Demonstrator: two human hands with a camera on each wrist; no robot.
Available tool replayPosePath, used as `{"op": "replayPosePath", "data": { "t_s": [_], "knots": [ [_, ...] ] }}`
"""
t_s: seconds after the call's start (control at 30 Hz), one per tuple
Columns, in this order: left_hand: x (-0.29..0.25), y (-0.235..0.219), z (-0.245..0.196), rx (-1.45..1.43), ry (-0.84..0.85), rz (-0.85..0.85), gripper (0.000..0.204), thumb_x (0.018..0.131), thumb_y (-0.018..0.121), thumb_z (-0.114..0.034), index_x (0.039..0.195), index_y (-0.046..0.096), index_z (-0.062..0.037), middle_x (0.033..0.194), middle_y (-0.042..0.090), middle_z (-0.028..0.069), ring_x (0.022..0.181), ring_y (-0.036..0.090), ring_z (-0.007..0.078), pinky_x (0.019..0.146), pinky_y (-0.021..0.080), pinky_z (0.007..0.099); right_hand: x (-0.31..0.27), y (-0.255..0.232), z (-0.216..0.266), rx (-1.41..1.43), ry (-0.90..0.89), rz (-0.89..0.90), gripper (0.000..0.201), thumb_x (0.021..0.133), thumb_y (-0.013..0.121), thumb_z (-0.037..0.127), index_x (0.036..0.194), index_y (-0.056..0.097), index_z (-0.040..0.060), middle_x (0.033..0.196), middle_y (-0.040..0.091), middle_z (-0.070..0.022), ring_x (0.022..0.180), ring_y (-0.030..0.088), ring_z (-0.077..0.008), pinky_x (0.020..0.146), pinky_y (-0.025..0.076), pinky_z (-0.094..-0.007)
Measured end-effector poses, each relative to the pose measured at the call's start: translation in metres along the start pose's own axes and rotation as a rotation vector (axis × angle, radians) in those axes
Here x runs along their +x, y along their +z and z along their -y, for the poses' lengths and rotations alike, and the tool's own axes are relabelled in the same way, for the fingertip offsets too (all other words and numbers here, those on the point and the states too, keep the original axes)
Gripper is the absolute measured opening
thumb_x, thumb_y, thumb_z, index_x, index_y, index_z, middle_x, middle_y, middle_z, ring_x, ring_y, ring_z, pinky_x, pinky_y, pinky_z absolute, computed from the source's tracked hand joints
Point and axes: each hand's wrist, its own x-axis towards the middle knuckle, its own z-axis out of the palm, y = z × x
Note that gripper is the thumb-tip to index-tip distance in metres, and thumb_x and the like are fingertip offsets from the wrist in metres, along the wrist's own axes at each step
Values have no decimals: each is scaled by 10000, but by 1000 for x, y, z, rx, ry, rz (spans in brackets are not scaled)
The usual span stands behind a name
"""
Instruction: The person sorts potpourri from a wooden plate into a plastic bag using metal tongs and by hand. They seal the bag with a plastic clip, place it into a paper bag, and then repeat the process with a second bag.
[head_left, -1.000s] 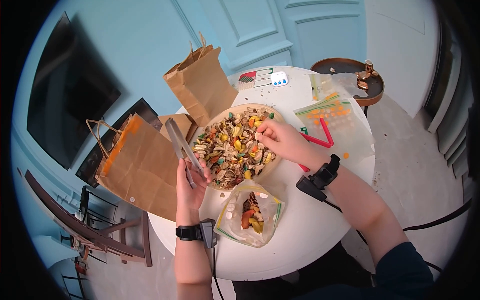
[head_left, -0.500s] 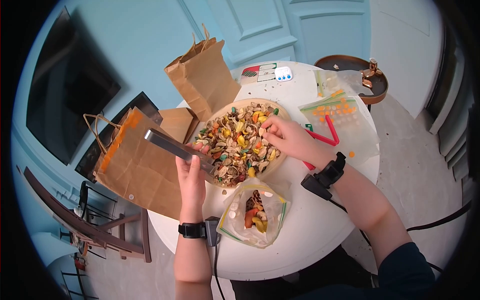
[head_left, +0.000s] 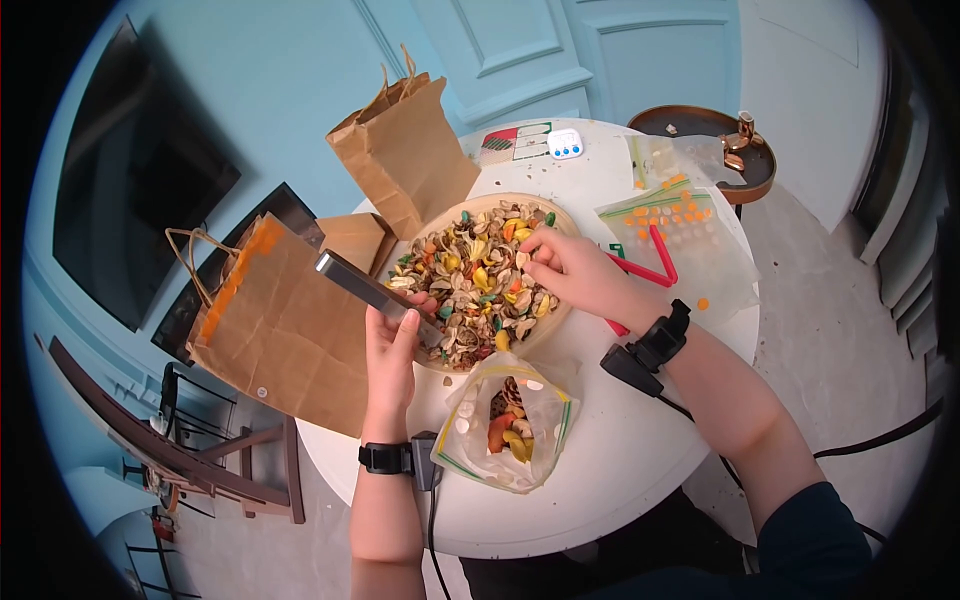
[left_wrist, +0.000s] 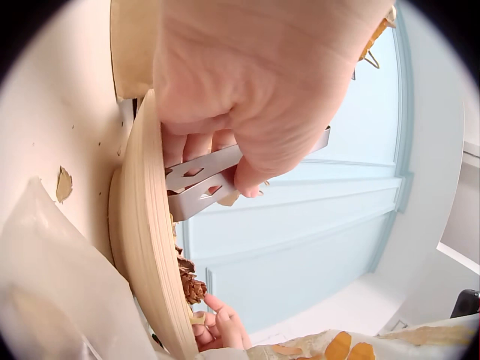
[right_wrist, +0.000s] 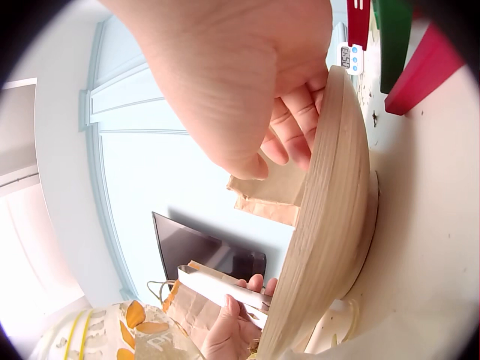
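Observation:
A wide wooden bowl [right_wrist: 322, 195] is heaped with potpourri [head_left: 475, 275], a mix of dried petals and coloured pieces. My left hand [head_left: 392, 360] grips metal tongs [head_left: 365, 285] at the bowl's near left; their bent end points up left, and the slotted tips [left_wrist: 199, 191] dip behind the rim in the left wrist view. Over the bowl's right side, my right hand [head_left: 575, 270] pinches a pale dried petal [head_left: 523, 261] between thumb and index finger. In front of the bowl, an open zip bag [head_left: 555, 435] shows potpourri and a pine cone inside.
Paper bags [head_left: 280, 330] stand left and behind the bowl. To the right lie a red folded strip [head_left: 650, 265] and zip bags [head_left: 690, 250] with orange pieces. A white timer [head_left: 565, 143] sits at the back. Beyond the table is a round brown tray [head_left: 690, 120].
The left hand has turned the tongs from upright with arms spread to slanting, tips down at the bowl, then shifted slightly right. The right hand stays at the bowl's right side.

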Motion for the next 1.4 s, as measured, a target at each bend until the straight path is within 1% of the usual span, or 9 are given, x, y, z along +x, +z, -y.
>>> {"op": "replayPosePath", "data": {
  "t_s": [0.37,0.5,0.57,0.6,0.67,0.83,1.03,1.2,1.4],
  "knots": [
    [-2,6,-16,-187,48,-108,252,950,517,-173,1164,454,-55,1094,598,82,1053,595,237,869,501,379,-1,-2,3,-1,7,4,196,870,581,162,993,547,12,696,600,-72,602,559,-167,558,426,-325],
    [-11,5,-39,-545,54,73,285,958,495,-197,1201,455,-52,1134,578,100,1069,584,251,927,493,441,-1,-2,2,0,-4,-10,193,868,580,157,991,546,11,693,600,-73,604,561,-172,560,427,-327],
    [-20,14,-52,-601,55,113,340,915,579,-200,1183,424,-59,1091,590,107,1018,607,273,882,515,473,-1,-1,1,-2,-6,-13,192,867,579,155,990,546,11,692,599,-74,605,562,-175,562,428,-328],
    [-22,16,-53,-602,51,113,340,915,579,-200,1183,424,-59,1091,590,107,1018,607,273,882,515,473,-1,-1,1,-5,-13,-13,193,868,579,157,990,545,11,695,600,-75,606,563,-176,563,430,-328],
    [-25,18,-54,-554,82,352,397,927,556,-243,1241,398,-58,1106,577,100,1025,608,280,886,512,471,-1,-2,1,-11,-18,-14,194,868,578,159,990,544,11,698,600,-75,607,564,-178,565,431,-328],
    [-28,26,-51,-453,26,376,457,894,607,-278,1236,390,-67,1114,578,100,1031,607,301,887,508,486,-1,-3,0,-41,6,0,208,868,576,169,997,537,11,719,606,-79,605,564,-181,557,432,-333],
    [-25,24,-49,-561,17,295,438,887,618,-247,1206,391,-51,1144,563,154,1051,597,332,900,495,512,0,-2,-1,-51,-2,-5,204,870,569,170,996,541,13,712,609,-81,605,567,-186,557,433,-335],
    [-17,22,-43,-345,13,22,350,926,553,-187,1215,410,-52,1186,550,150,1114,560,313,935,478,450,-1,-4,2,-58,7,10,212,873,567,178,1006,544,15,724,619,-84,614,573,-187,565,437,-337],
    [-9,14,-31,-116,14,-54,316,931,533,-144,1207,422,-39,1189,555,130,1121,559,260,930,463,370,-1,-3,1,-50,24,20,210,881,562,181,1015,549,19,736,628,-82,619,568,-173,568,434,-329]
  ]
}}
